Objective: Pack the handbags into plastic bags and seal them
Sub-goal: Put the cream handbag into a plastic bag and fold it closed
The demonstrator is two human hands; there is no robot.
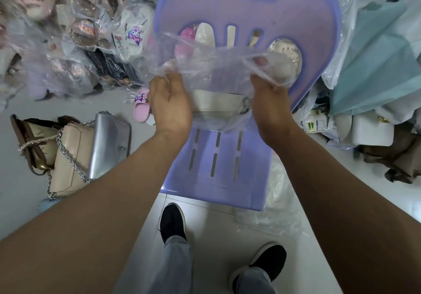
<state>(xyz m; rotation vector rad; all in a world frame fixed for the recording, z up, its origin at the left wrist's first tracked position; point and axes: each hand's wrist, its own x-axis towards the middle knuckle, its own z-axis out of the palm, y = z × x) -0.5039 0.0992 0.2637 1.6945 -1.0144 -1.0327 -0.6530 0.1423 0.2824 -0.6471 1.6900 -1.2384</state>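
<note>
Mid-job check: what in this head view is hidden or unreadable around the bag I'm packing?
Head view:
- handbag: only a pale strip shows; the left hand, right hand and crumpled plastic bag cover the rest.
- plastic bag's mouth: folds hide whether it is sealed.
- left hand's grip: fingers hidden behind the hand itself.
- packed pile, top left: blurred.

I've got the handbag (218,105) inside the plastic bag (211,66) over the chair (216,159), spare handbags (73,155) on the floor (18,205) left of it.
</note>
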